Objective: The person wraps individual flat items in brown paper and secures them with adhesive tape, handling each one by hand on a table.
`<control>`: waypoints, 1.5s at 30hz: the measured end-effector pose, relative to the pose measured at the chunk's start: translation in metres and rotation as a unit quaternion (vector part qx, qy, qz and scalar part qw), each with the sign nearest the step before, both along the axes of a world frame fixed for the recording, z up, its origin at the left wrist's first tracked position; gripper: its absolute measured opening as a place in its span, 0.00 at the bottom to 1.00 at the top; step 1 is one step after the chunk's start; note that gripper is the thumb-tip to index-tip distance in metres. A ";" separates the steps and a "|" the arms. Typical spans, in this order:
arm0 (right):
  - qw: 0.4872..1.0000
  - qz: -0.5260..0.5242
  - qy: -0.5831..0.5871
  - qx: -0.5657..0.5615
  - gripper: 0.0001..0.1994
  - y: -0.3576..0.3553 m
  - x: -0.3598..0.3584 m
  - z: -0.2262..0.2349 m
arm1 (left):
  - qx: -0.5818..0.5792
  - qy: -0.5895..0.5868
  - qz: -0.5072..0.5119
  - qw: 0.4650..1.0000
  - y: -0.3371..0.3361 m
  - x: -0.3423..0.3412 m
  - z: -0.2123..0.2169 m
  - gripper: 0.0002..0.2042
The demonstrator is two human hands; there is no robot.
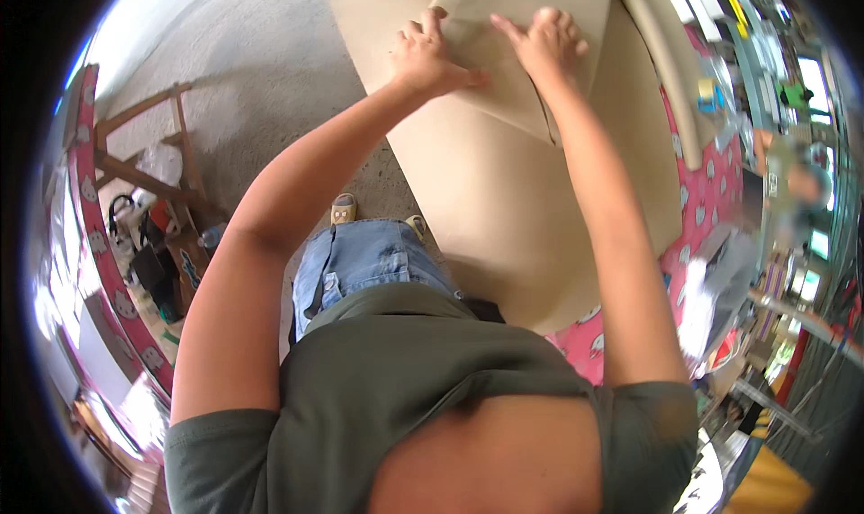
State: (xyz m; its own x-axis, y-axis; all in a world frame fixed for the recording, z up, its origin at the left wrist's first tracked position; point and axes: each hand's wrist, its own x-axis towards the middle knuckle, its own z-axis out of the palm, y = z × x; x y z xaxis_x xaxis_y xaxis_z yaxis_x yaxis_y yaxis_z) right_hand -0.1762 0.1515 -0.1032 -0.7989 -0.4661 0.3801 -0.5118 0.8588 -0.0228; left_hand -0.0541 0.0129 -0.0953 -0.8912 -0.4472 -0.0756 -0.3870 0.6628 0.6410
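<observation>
Brown paper worked under two bare hands

In the head view, a smaller brown paper piece [513, 95] is laid on the far part of a large brown paper sheet [504, 199], with its near corner pointed toward the person. By that corner a thin dark line is seen; whether it is a slit or a shadow cannot be told. The left hand [425, 62] is rested at the left edge of the smaller piece, its thumb set wide from bent fingers. The right hand [546, 48] is placed over the right part of that piece, its thumb also spread wide; its fingertips are blurred. The large sheet is carried by a table covered with pink printed cloth [697, 190]. Along the table's right edge, a brown tube [664, 68] is laid, and a blue-and-yellow tape roll [710, 95] is seen just beside it.
</observation>
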 end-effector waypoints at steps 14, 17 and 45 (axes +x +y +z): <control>0.668 -0.040 -0.291 -0.684 0.38 0.073 0.031 -0.053 | 0.049 -0.044 -0.044 0.997 -0.049 -0.022 0.007 0.59; 0.687 -0.047 -0.240 -0.684 0.33 0.034 0.080 -0.043 | 0.112 -0.036 -0.103 0.988 -0.098 -0.053 0.002 0.59; 0.787 0.123 -0.442 -0.411 0.25 0.036 0.062 0.143 | 0.492 0.032 0.206 0.845 -0.062 -0.008 0.004 0.63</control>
